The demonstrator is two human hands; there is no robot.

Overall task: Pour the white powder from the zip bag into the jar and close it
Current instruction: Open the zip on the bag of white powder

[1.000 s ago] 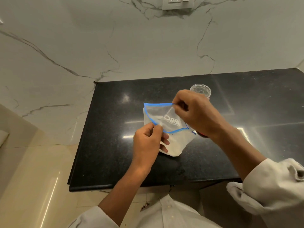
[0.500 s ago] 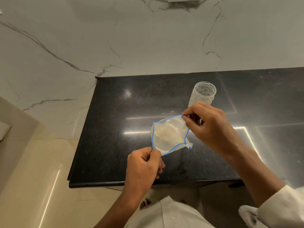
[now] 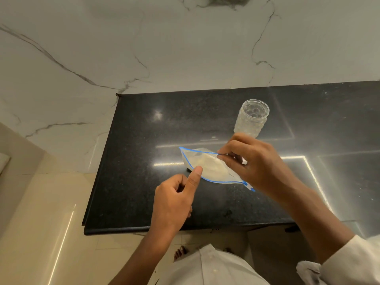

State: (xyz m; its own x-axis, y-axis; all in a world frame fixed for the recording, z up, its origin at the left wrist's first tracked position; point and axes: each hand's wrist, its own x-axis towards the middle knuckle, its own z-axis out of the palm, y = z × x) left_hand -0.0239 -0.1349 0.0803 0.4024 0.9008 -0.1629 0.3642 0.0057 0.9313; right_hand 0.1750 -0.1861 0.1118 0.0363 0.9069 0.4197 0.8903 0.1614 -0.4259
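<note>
Black counter (image 3: 144, 192) against marble wall. Zip bag (image 3: 207, 167), mouth spread, powder visible inside. Right hand (image 3: 257, 163) grip pinching far rim; left hand (image 3: 174, 202) grip pinching near rim, presumably holding mouth wide for pouring. Jar (image 3: 251, 118) uncapped, upright just behind, apparently empty.

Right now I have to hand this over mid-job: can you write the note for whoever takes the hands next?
Left hand: thumb against the near blue lip of the zip bag; not clearly gripping.
Right hand: fingers pinch the far lip, holding the mouth open.
White powder is in the bag, low over the black counter.
Jar stands upright, lidless, beyond the right hand; it looks empty. No lid in view.
Done: bag opened.
Left: pour, find lid, close jar.
</note>
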